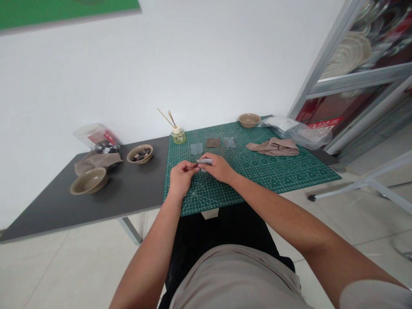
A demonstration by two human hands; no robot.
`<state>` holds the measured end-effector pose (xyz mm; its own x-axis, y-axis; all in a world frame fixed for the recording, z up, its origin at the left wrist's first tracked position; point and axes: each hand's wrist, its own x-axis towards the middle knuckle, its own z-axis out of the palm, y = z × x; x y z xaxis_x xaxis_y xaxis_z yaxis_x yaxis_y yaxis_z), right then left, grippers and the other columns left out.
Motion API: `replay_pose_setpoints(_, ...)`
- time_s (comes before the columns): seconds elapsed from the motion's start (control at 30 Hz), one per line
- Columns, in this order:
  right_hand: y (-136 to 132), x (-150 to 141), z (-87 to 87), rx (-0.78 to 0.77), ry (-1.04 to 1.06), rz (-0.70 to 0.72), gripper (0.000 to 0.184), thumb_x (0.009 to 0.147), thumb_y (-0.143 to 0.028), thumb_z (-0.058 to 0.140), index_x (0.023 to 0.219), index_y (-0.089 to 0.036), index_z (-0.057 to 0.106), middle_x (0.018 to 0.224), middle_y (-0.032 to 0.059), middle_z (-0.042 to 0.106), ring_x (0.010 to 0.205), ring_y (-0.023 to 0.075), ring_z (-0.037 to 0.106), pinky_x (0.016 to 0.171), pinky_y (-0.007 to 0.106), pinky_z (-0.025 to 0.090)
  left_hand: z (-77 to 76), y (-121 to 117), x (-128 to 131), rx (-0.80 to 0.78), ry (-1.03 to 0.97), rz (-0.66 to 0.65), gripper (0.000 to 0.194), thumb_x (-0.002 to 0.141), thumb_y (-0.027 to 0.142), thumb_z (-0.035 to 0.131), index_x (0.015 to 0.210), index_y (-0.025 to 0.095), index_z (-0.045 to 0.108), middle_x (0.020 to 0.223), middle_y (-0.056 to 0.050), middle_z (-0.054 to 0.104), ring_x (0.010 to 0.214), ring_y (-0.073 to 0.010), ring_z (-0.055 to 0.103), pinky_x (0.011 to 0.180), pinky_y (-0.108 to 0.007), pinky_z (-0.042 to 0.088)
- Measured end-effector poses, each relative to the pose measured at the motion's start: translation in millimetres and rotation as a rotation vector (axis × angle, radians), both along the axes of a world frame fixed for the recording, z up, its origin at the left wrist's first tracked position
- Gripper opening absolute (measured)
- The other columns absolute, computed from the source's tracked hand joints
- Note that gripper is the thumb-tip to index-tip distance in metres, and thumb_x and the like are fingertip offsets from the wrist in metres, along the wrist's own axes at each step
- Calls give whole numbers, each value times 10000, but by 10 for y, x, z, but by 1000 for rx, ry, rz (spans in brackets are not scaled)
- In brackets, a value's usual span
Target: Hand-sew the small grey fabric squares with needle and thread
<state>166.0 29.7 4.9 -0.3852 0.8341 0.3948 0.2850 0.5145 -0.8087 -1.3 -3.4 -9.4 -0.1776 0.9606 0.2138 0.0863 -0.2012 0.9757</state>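
both forearms reach forward over the green mat [289,168], hands meeting above its near left part, wrists bent inward. the left hand [181,177] has thumb and curled fingers pressed together on what looks like a small dark piece [194,165]; the right hand [220,168] pinches a slim grey object [205,162], held over the mat with its end close to the left fingertips. three square sheets lie on the mat beyond the hands: one brown sheet [213,142] between two pale sheets [197,149]. of three bowls, one [249,121] sits at the mat's far edge and two [89,182] stand left of it. two cloths show, one [277,146] on the mat, one [96,161] left of it. fingers partly cover both held things; the dark bits [142,154] in one bowl left of the mat are too jumbled to count.
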Motion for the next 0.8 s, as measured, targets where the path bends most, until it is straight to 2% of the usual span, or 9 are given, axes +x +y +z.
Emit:
replay_pose_setpoints(0.17,-18,9,8,-6,8,-50,176,821,-389,679,829,-215,663,767,-14,680,705,147,604,684,270,427,12,-7,6,0,5,-4,127,634,220,770,669,187,652,648,20,642,633,-128,567,666,-272,442)
replay_pose_setpoints(0.37,-3,-2,-13,23,0,12,149,848,-345,641,933,-226,674,893,2,709,795,159,631,742,282,451,7,-8,5,13,-14,-18,140,623,225,774,660,192,643,662,24,633,647,-131,565,678,-278,449)
replay_pose_setpoints(0.63,-33,-1,21,-2,30,-38,146,822,-364,679,845,-220,685,816,-7,706,736,151,625,707,271,446,-19,4,-8,15,32,-6,136,637,228,771,651,193,641,627,26,610,624,-130,548,656,-273,433)
replay_pose_setpoints(0.8,-27,2,23,-4,17,-18,143,831,-354,663,879,-221,675,838,-6,703,760,154,629,722,274,449,-17,2,-9,35,8,-19,149,632,218,778,649,196,631,655,26,629,642,-131,559,666,-275,443)
